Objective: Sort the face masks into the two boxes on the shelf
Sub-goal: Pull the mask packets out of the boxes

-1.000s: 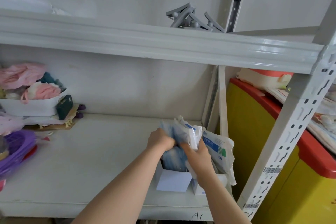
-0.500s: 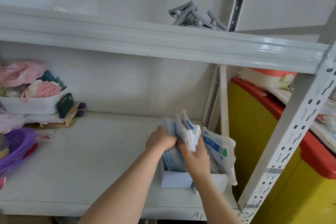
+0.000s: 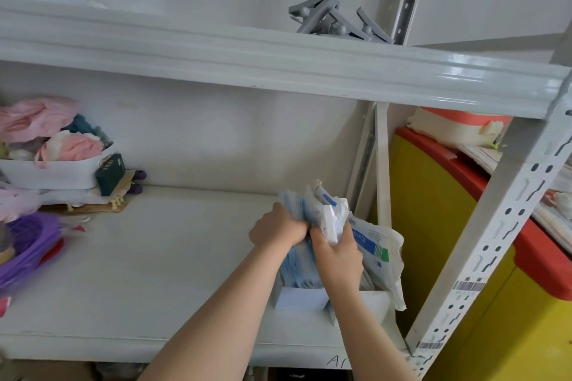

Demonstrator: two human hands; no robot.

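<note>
Both hands are right at the boxes here. The left hand (image 3: pixel 278 227) is fisted around a thick sheaf of blue face masks (image 3: pixel 295 204), fingers curled over its upper part. The sheaf stands on end, its lower part down inside the left box (image 3: pixel 301 298) just beneath that hand. The right hand (image 3: pixel 335 252), touching the left at the knuckles, grips a white packet (image 3: pixel 332 221) that sticks up above its fingers, pressed against the blue sheaf. Why two hands so close? My read: the loose blue ones are floppy, so one hand bunches them into a block while the other peels the wrapped piece away. Just to the right of the right hand a printed bag (image 3: pixel 377 244) with a blue and green label leans out of the right box (image 3: pixel 374 300), its tail hanging past the box's outer side. That looks like where the wrapped kind belongs. Both boxes sit side by side near the front edge of the shelf (image 3: pixel 154 257), under the wrists. Far to the left of the left hand is a white tub (image 3: pixel 52 173) of pink cloth, no part of this job. Sorting looks midway to me, the blue sheaf not yet fully settled
</note>
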